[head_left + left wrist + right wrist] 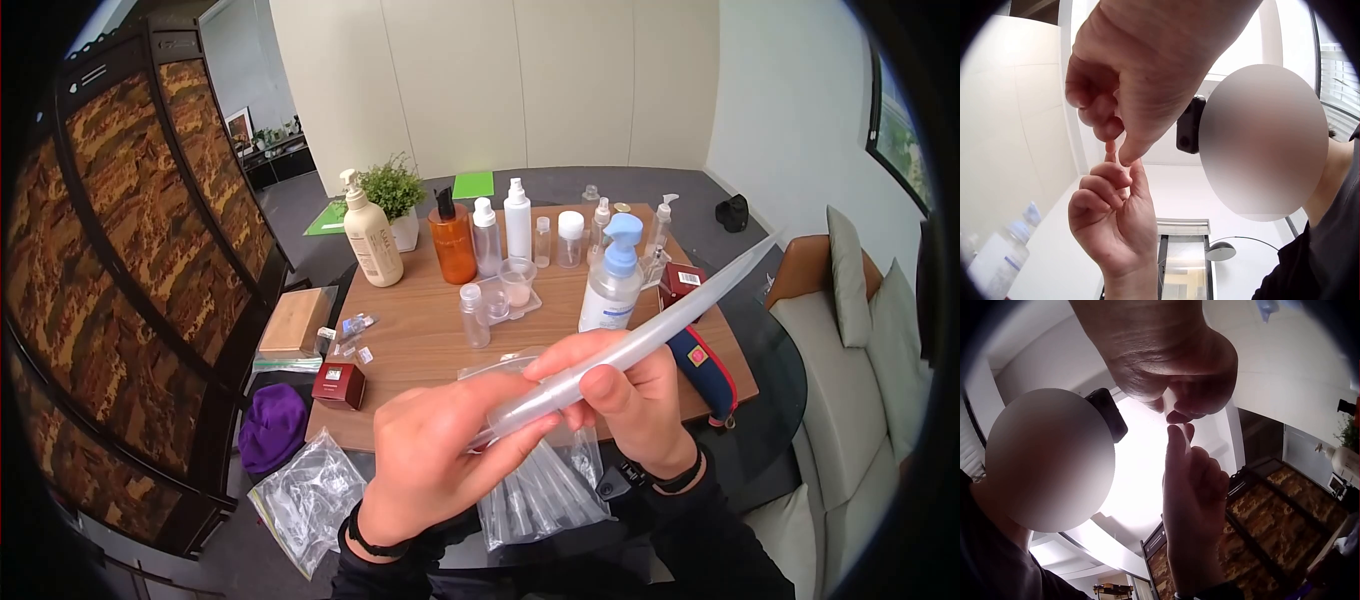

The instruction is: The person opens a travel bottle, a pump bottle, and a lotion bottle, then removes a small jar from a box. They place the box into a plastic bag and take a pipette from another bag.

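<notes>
In the head view a long translucent plastic pipette (665,330) slants up to the right, tapering to a thin tip. My left hand (430,430) pinches its wide lower end between thumb and fingers. Close beside it, my right hand (640,405) grips the middle with the thumb on top. Both wrist views show the left hand (1141,75) and the right hand (1179,362) meeting fingertip to fingertip, with most of the pipette hidden. Beneath the hands lies a clear bag (540,500) holding several similar pipettes, partly covered by the left hand.
On the wooden table (410,330) stand a blue-topped pump bottle (612,285), an amber bottle (452,245), a beige pump bottle (372,240) and a small clear bottle (474,315). A dark red box (340,386) sits front left, a navy pouch (705,370) at right.
</notes>
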A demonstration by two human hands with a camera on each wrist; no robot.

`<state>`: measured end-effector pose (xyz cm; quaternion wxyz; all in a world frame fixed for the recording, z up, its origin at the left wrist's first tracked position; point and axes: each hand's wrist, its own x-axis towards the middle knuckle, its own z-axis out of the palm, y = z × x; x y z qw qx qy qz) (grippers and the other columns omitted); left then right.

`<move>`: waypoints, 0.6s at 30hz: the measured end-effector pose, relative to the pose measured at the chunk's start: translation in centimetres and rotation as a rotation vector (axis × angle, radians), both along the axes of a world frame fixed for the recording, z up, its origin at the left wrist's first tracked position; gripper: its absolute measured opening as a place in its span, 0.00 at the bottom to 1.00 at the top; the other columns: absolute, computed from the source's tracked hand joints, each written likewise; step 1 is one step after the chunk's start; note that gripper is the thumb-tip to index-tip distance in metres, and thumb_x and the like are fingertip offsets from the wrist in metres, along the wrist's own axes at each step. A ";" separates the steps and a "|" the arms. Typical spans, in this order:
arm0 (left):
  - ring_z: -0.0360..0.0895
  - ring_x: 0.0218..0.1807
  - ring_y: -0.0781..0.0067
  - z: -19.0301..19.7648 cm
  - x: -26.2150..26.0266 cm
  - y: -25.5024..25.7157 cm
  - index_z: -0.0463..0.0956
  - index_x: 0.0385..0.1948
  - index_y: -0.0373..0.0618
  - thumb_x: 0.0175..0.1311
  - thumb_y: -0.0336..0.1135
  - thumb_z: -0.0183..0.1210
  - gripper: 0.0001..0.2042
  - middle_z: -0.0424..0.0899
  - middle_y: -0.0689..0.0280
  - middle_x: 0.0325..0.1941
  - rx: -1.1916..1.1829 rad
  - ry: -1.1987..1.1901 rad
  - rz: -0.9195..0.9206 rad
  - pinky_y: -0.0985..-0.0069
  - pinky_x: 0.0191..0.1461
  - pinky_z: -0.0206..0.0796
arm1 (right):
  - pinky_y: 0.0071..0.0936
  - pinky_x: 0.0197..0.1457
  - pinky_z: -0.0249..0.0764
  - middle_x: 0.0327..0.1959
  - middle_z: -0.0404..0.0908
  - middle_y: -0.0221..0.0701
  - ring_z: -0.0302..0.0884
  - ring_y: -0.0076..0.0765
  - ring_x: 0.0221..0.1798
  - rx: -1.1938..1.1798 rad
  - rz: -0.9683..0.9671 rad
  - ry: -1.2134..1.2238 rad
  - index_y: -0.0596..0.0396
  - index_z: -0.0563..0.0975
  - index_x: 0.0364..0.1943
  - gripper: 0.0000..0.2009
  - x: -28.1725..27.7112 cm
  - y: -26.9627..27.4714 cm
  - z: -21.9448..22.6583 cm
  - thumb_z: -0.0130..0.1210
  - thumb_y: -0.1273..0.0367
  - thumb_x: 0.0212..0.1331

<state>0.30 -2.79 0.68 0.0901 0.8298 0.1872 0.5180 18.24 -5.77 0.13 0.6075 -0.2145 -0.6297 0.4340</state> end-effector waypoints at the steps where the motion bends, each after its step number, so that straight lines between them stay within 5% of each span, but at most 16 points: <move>1: 0.76 0.18 0.72 0.0 -0.1 0.0 0.78 0.34 0.40 0.47 0.35 0.72 0.15 0.82 0.64 0.23 0.017 0.010 0.014 0.79 0.21 0.64 | 0.14 0.31 0.67 0.29 0.79 0.28 0.71 0.14 0.28 -0.016 0.003 0.000 0.64 0.78 0.44 0.14 0.0 -0.1 0.1 0.50 0.65 0.68; 8: 0.72 0.13 0.68 0.0 -0.3 0.1 0.80 0.32 0.40 0.53 0.33 0.67 0.09 0.77 0.64 0.15 -0.027 0.037 -0.091 0.74 0.18 0.60 | 0.15 0.31 0.68 0.32 0.79 0.29 0.71 0.15 0.28 -0.025 0.043 -0.037 0.62 0.78 0.42 0.13 0.3 -0.5 0.2 0.47 0.65 0.69; 18: 0.73 0.17 0.74 -0.1 -1.1 -0.6 0.81 0.35 0.39 0.58 0.35 0.64 0.09 0.78 0.63 0.18 -0.544 0.056 -0.352 0.77 0.21 0.58 | 0.22 0.37 0.70 0.33 0.80 0.32 0.75 0.21 0.34 0.091 0.043 -0.114 0.62 0.78 0.42 0.13 0.4 -0.9 0.2 0.47 0.65 0.68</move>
